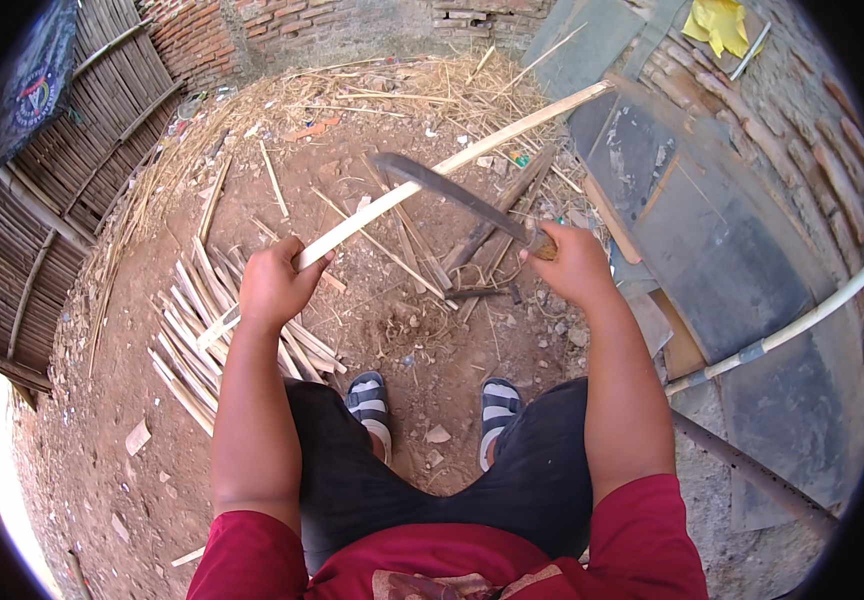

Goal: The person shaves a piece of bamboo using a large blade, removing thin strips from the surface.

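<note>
Left hand: closed around a long pale wooden strip (477, 156); from my end I see this left hand (277, 280) over the far right edge of the stick pile (188, 318), my landmark.
Right hand: wrapped round the handle of a big knife (467, 200); the right hand (572, 262) is well to the right of the pile.
Strip: slants away from the pile toward the far right; its short near end hangs over the pile.
Knife: beyond the pile and to its right, tip pointing left, blade crossing the strip; I cannot tell whether the edge touches the wood.
Feet: both sandals (367, 400) planted right of the pile.
Boards: dark boards (732, 230) lie far right of the pile.
Step in hand: I judge it to be blade work on the strip, one hand steadying, the other cutting.
Next move: I would say it calls for a firm left grip, a controlled blade angle, and strokes directed away from the left fingers.
</note>
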### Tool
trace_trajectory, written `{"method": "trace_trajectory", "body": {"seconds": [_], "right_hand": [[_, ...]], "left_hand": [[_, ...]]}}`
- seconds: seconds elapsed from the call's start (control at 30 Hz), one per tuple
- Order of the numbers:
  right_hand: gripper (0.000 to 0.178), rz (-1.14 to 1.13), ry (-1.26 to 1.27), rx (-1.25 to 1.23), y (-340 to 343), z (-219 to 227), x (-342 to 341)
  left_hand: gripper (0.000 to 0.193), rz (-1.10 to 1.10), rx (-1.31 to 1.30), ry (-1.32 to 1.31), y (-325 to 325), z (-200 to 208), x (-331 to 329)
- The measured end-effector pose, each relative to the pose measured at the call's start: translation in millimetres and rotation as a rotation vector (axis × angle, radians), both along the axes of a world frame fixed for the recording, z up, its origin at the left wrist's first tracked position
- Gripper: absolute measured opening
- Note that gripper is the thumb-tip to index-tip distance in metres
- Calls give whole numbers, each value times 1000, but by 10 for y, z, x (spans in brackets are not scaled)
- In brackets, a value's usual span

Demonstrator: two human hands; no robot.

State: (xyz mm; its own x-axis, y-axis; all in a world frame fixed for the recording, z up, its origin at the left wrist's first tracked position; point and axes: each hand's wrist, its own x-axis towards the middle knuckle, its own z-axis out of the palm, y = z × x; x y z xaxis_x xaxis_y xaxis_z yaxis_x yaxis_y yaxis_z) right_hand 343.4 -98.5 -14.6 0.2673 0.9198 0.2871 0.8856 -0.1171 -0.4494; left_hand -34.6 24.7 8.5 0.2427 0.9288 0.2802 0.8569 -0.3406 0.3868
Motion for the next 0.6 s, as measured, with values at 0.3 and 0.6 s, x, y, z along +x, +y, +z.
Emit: {"method": "trace_trajectory", "body": {"seconds": [0.3,0.6], "right_hand": [[50,-59,34,-22,25,-7,15],[41,-70,77,46,1,17,69]], "left_hand": [[43,-20,12,-18,22,-41,18],[50,-12,-3,-8,28,-18,-10]]}}
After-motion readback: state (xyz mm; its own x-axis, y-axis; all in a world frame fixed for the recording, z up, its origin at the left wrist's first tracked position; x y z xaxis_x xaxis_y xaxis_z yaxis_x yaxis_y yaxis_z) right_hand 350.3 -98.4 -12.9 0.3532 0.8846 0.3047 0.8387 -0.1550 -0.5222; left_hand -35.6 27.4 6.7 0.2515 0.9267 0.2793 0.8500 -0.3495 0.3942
